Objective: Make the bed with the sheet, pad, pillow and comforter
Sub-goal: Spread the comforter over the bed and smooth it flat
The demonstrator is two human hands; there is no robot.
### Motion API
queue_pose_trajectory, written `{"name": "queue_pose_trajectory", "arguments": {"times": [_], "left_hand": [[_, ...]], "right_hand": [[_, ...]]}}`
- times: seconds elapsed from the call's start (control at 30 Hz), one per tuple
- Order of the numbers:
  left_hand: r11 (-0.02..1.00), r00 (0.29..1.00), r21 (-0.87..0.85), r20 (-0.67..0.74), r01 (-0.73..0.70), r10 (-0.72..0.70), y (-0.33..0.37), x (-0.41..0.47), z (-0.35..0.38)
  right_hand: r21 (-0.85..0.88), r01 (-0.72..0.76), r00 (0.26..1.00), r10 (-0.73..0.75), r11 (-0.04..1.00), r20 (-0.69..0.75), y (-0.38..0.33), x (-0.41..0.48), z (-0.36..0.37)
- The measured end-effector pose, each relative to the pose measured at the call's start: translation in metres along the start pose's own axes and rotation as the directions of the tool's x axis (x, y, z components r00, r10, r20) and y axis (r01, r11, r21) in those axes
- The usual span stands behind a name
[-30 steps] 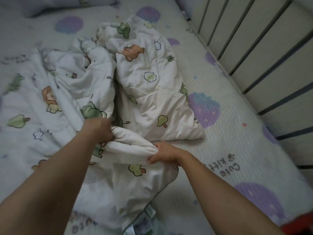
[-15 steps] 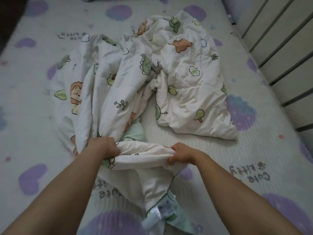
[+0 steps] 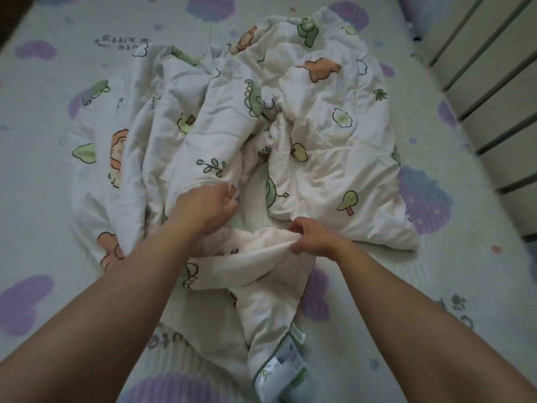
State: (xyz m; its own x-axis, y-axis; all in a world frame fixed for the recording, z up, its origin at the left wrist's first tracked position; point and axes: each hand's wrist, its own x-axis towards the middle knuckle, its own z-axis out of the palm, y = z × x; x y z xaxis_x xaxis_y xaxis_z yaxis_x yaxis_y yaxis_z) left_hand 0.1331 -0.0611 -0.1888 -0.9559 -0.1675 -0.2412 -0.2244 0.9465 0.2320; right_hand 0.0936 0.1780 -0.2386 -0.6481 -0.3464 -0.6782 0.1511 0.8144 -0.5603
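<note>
Centre of the frame, the comforter (image 3: 319, 146) lies bunched on the pad (image 3: 43, 175); left hand (image 3: 205, 210) has jumped up to clench a higher fold, right hand (image 3: 315, 237) still pinching the edge, so spreading looks underway.

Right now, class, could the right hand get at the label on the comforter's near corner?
Probably yes: the label lies uncovered nearer the body, but the right hand must release its pinch on the comforter.

place: home bedroom | evidence: bed (image 3: 43, 175) with purple-print pad; crumpled cartoon-animal comforter (image 3: 319, 158) on it; slatted rail (image 3: 479, 91) beside bed
</note>
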Motion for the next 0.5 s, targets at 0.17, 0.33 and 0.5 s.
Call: {"name": "queue_pose_trajectory", "arguments": {"times": [0.17, 0.33, 0.5], "left_hand": [[0.995, 0.956, 0.071, -0.278, -0.073, 0.09, 0.021, 0.05, 0.0], [0.991, 0.975, 0.118, -0.218, 0.055, -0.028, 0.018, 0.098, 0.002], [0.994, 0.99, 0.047, -0.105, 0.098, -0.093, 0.013, 0.135, 0.001]], "right_hand": [[0.296, -0.015, 0.993, 0.05, 0.955, -0.111, 0.001, 0.041, -0.035], [0.723, -0.073, 0.978, 0.192, 0.687, -0.084, -0.014, 0.081, -0.074], [0.92, -0.021, 0.98, 0.191, 0.39, -0.058, -0.029, 0.125, -0.101]]}}
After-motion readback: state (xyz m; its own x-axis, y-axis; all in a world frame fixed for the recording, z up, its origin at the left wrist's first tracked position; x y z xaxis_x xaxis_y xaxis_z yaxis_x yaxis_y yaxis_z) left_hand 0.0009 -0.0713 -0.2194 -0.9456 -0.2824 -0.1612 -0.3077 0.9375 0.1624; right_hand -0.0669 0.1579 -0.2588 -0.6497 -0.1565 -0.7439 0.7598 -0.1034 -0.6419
